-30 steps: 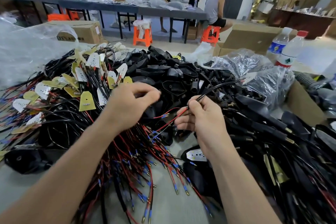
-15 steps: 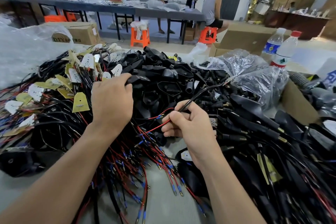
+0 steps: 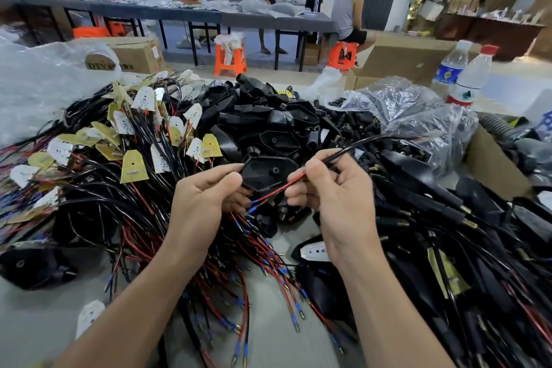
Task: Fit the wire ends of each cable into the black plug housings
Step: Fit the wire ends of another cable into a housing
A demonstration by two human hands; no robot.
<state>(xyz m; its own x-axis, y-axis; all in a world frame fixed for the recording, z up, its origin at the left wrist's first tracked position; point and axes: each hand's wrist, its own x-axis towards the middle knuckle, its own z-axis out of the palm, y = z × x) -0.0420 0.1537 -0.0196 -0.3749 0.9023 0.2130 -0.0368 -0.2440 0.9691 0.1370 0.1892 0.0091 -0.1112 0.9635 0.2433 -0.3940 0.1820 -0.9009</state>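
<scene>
My left hand [image 3: 206,197] grips a black plug housing [image 3: 268,172] by its near left edge, just above the pile. My right hand [image 3: 337,191] pinches a black cable [image 3: 367,143] whose red wire [image 3: 283,188] and blue-sleeved wire end [image 3: 254,210] reach toward the housing's near side. More empty black housings [image 3: 277,122] are heaped behind. A tangle of cables with red wires and blue ferrules [image 3: 268,266] lies under both hands.
Cables with yellow and white tags [image 3: 131,134] pile up at left. Finished plugs with brass pins [image 3: 433,206] spread at right. A clear bag of small black parts [image 3: 418,119], two water bottles [image 3: 469,78] and cardboard boxes [image 3: 403,60] stand behind. People are at a far table.
My left hand came back from the heap holding a black housing and brought it to the centre. My right hand lifted the cable's wire ends toward it.
</scene>
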